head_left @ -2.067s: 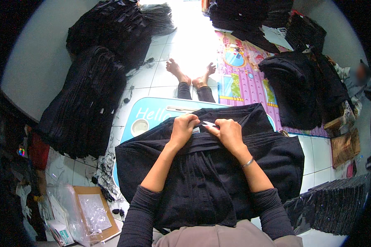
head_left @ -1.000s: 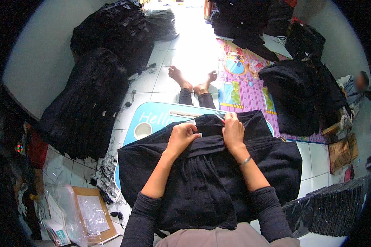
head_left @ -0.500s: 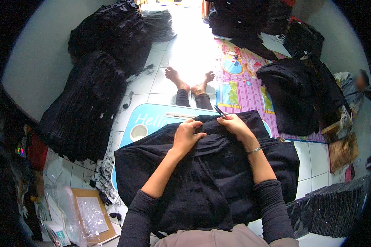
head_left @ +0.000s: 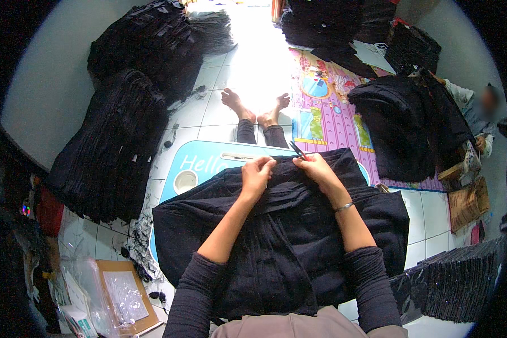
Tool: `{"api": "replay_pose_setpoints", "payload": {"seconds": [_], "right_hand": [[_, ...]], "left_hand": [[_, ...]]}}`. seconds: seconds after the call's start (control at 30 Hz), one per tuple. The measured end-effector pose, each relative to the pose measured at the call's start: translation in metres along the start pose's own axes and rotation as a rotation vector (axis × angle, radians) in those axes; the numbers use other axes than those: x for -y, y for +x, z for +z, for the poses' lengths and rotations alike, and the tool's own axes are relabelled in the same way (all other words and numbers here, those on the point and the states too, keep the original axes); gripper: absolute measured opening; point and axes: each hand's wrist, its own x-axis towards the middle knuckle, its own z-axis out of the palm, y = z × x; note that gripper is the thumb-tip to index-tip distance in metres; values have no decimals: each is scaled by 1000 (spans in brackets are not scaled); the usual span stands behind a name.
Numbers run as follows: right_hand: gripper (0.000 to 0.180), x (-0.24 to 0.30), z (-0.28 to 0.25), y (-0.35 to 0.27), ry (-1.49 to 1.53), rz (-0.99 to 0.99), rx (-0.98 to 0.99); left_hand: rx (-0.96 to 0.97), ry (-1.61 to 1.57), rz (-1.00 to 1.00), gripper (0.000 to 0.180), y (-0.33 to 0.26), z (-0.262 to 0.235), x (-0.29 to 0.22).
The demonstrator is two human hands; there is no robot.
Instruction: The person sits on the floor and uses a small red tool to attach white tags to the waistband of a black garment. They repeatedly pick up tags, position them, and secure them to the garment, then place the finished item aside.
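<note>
A black cloth garment (head_left: 281, 248) lies spread in folds over a light blue lap table (head_left: 177, 160) and down over my lap. My right hand (head_left: 321, 173) grips small dark thread snips (head_left: 296, 149), their blades pointing up and away past the garment's far edge. Just left of it, my left hand (head_left: 256, 179) is closed in a pinch over the gathered cloth near that edge. What its fingertips hold, if anything, is too small to make out.
Large stacks of black cloth (head_left: 107, 152) rise on the left, with another pile (head_left: 397, 129) on the right by a patterned mat (head_left: 335, 112). Another person (head_left: 467, 107) sits at the far right. Wrapped black packs (head_left: 456, 281) stand at lower right, a brown board (head_left: 127, 298) at lower left.
My left hand has drawn its fingers together into a pinch, lifting slightly off the cloth. My right hand has stayed near its place with the snips. The other person shows more at the right.
</note>
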Motion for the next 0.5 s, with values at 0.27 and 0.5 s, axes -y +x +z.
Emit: {"api": "replay_pose_setpoints", "payload": {"seconds": [0.27,0.5], "right_hand": [[18,-20,-1,12,30,-45,-12],[23,-25,4,16,-167,-72,-68]], "left_hand": [[99,284,279,26,-8,1,-6],[-4,526,533,14,-13,15,-15]]}}
